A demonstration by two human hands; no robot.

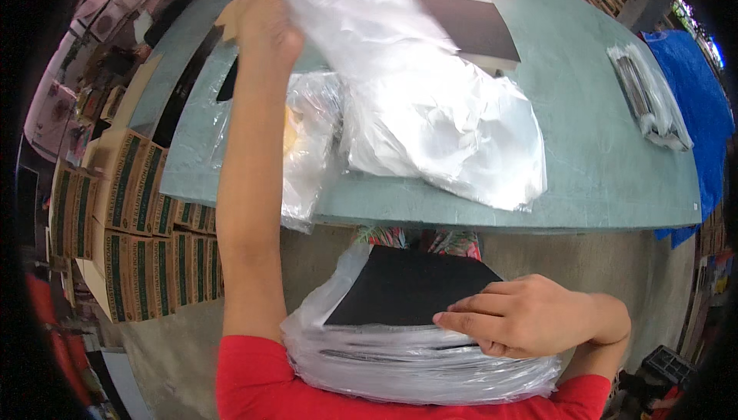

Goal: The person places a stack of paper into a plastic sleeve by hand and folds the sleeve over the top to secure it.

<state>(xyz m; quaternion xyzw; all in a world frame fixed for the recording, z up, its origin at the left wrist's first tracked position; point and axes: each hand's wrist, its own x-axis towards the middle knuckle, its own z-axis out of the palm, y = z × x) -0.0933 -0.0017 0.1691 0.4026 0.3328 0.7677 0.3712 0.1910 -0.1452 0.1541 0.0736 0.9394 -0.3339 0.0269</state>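
Observation:
My left arm stretches far over the table, and my left hand (269,24) is closed on the edge of a clear plastic bag (346,5), slightly blurred. More crumpled clear plastic bags (446,128) lie below it on the table. Close to my body is a stack of plastic-wrapped packs (423,366), with a flat black sheet (411,285) on top, partly inside plastic. My right hand (526,316) rests over the sheet's right near edge, its fingers extended and slightly bent. The right thumb is hidden.
The green table (615,182) has a curved-looking near edge. A dark brown board stack (473,28) lies behind the bags. A plastic-wrapped bundle (649,97) sits at right beside a blue tarp (696,112). Cardboard boxes (138,251) are piled on the left.

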